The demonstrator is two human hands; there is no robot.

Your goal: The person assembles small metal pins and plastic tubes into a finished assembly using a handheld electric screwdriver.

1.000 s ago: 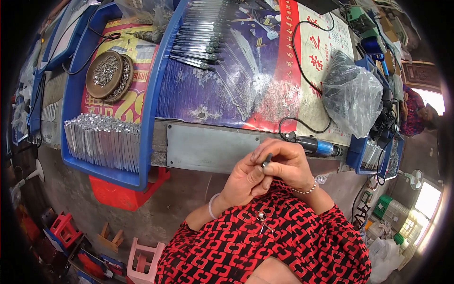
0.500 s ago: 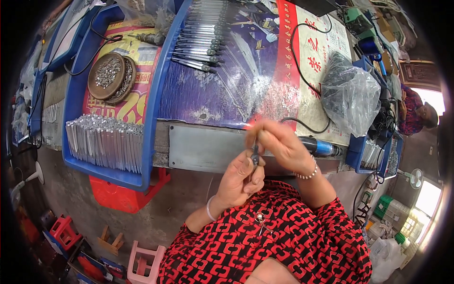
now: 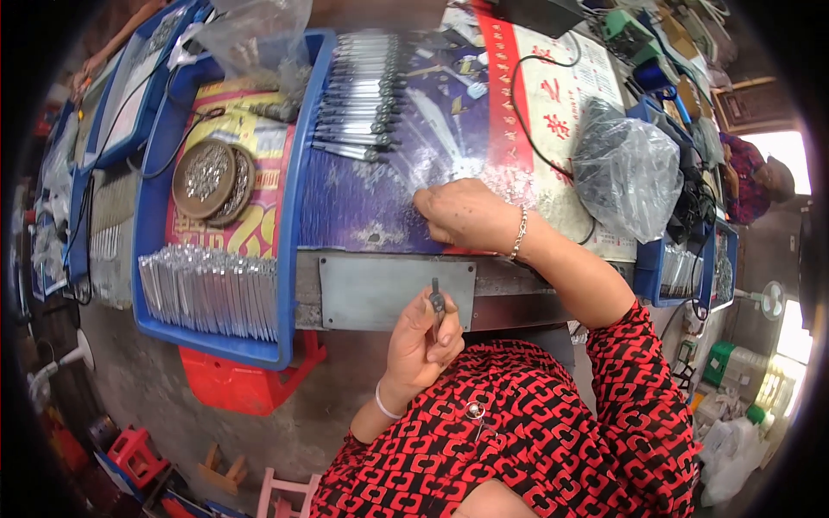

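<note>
My left hand [image 3: 420, 339] is closed around a small dark metal piece with a thin upright tip and a rounded joint [image 3: 437, 301]. It is just in front of the bench edge, and the lower part of the piece is hidden in my fingers. My right hand [image 3: 471, 216] rests over the purple poster sheet on the bench, fingers bent down and pressed together. Whatever they pinch, if anything, cannot be seen. Beyond it, to the left, lies a row of slim silver metal pieces with dark ends [image 3: 358, 104].
To the left, a blue tray [image 3: 298, 216] holds many flat silver strips [image 3: 211, 289] and round brown dishes [image 3: 203, 180] of small metal bits. A clear plastic bag [image 3: 630, 177] and black cable [image 3: 521, 95] lie to the right. A metal plate [image 3: 393, 293] fronts the bench.
My right hand has left the piece and moved away from me, down to the bench top. My left hand has lowered slightly toward the left, still gripping the dark piece.
</note>
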